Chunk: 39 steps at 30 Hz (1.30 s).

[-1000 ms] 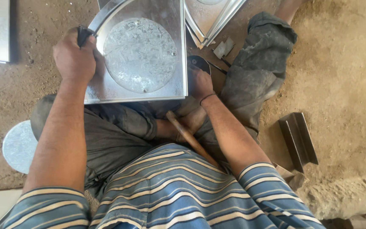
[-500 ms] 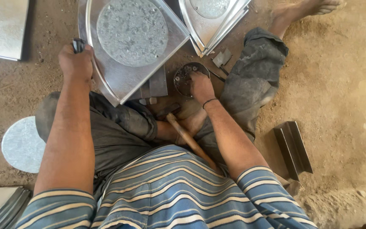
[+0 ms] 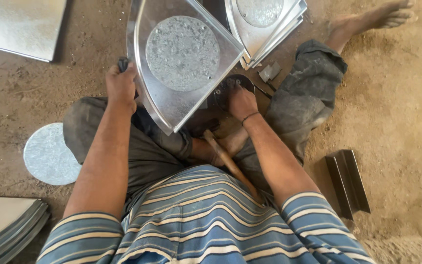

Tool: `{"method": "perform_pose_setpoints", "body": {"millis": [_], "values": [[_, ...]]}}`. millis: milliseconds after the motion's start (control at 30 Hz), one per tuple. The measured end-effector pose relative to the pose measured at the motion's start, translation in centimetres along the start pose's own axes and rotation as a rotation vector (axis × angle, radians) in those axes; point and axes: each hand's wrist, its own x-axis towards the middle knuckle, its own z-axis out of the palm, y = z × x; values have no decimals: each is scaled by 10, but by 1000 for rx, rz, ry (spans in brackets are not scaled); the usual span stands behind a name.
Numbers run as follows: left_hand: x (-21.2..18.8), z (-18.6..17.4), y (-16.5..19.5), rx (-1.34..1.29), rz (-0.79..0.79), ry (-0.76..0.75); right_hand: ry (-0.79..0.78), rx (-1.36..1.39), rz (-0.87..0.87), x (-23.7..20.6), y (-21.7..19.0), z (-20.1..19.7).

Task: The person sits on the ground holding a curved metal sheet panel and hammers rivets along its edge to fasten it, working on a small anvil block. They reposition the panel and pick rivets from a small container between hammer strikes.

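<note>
Head view, looking straight down on a seated worker; bare packed earth (image 3: pixel 406 112) all around as the floor, brown, dusty and pitted, no wall or furniture in sight. Landmark: the fan-shaped metal sheet (image 3: pixel 172 93), shiny, with a rough grey disc (image 3: pixel 182 53) at its middle and a curved raised edge toward the left; tilted over the lap, its pointed corner lowest, just above the dark trousers. Left hand (image 3: pixel 121 88) at the sheet's left edge, fingers curled tight around that rim, with a dark bit of cloth or grip showing above the knuckles. Right hand (image 3: pixel 242 101) just right of the sheet's lower corner, palm down, pressed on a dark round block (image 3: pixel 230 88) on the ground; fingers bent on it, whether clamped or only resting cannot be told. Hands well apart, the sheet's corner between them. Wooden handle (image 3: pixel 228 164) below the sheet, slanting across the lap toward the striped shirt, untouched by either hand. Stack of similar fan-shaped sheets (image 3: pixel 264 24) up and right of the landmark, near a bare foot (image 3: pixel 367 22); small grey metal scrap (image 3: pixel 269 72) between that stack and the right hand. Flat metal plate (image 3: pixel 18 27) far left of the sheet; loose grey disc (image 3: pixel 50 154) lower left on the dirt; another pile of curved sheets (image 3: pixel 6 230) at the bottom left corner. Folded dark metal angle piece (image 3: pixel 348 183) well to the lower right, lying on the earth.
</note>
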Motion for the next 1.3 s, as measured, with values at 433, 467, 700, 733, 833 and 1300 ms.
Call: {"method": "perform_pose_setpoints", "body": {"millis": [433,467,700,733,833,1300], "values": [[-35,36,-61,-226,103,241,275,1142,613,-108,6,-22],[-39,31,-64,-270,123,200,283,1128,627,-115,6,-20],[-59,-20,-19,436,753,6,240,1184,637,-134,-18,-8],[-59,-26,-7,812,914,-115,225,1200,644,-134,-24,-8],[-58,-22,13,1402,1121,-363,165,1028,513,-127,-42,-16],[-38,4,53,1224,1239,-444,-76,609,-77,-86,-83,-50]]}}
